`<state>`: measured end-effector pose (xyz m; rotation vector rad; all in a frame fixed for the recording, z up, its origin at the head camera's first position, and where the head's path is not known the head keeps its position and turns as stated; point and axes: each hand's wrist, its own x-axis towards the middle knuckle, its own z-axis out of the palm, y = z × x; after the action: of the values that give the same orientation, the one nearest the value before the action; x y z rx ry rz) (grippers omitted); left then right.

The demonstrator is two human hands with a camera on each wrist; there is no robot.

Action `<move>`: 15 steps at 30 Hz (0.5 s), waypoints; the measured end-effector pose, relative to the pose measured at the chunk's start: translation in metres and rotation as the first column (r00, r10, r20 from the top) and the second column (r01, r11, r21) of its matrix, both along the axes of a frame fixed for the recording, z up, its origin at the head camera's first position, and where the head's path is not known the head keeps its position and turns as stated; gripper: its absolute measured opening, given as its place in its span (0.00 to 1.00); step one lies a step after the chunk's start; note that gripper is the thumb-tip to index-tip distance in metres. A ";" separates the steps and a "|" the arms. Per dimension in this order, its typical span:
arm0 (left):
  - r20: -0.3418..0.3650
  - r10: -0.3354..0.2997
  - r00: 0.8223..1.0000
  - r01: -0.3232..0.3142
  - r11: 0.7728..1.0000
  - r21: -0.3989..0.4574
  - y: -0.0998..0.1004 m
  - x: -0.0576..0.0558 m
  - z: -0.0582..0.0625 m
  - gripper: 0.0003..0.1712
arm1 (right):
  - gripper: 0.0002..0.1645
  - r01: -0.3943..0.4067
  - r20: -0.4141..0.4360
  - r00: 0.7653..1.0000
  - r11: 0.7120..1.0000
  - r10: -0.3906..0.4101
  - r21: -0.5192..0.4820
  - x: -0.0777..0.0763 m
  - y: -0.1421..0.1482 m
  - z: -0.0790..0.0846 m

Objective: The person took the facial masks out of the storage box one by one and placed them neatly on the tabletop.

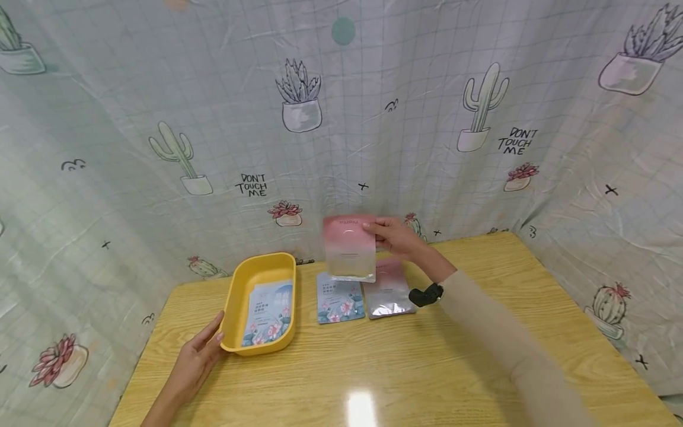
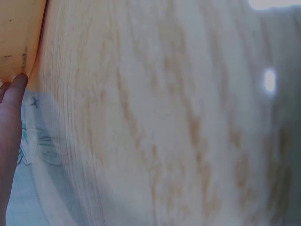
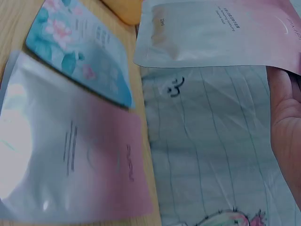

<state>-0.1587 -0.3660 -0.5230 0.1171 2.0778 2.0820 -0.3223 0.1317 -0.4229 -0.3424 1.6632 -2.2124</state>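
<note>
A pink-and-silver face mask sachet (image 1: 349, 249) hangs upright above the table, its upper right edge pinched by my right hand (image 1: 396, 238). In the right wrist view that sachet (image 3: 211, 35) spans the top. Below it on the table lie a blue floral sachet (image 1: 340, 298) and a second pink-and-silver sachet (image 1: 388, 290), side by side. To the left stands a yellow plastic basket (image 1: 292, 332) with blue floral sachets (image 1: 268, 314) lying in it. My left hand (image 1: 194, 359) touches the basket's near left corner from outside, fingers fairly straight.
Everything stands on a wood-grain table (image 1: 320, 379), near its back edge. A pale cactus-print curtain (image 1: 341, 160) hangs behind the table and along both sides. On my right wrist is a black strap (image 1: 425, 295).
</note>
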 end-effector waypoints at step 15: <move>-0.007 -0.035 0.999 0.035 0.999 -0.003 0.000 -0.002 0.000 0.38 | 0.12 0.042 -0.027 0.999 0.993 -0.039 0.111 0.017 0.071 -0.001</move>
<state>-0.1607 -0.3660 -0.5230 0.1597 2.0676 2.0611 -0.3056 0.2027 -0.4239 -0.3114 1.8132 -2.1410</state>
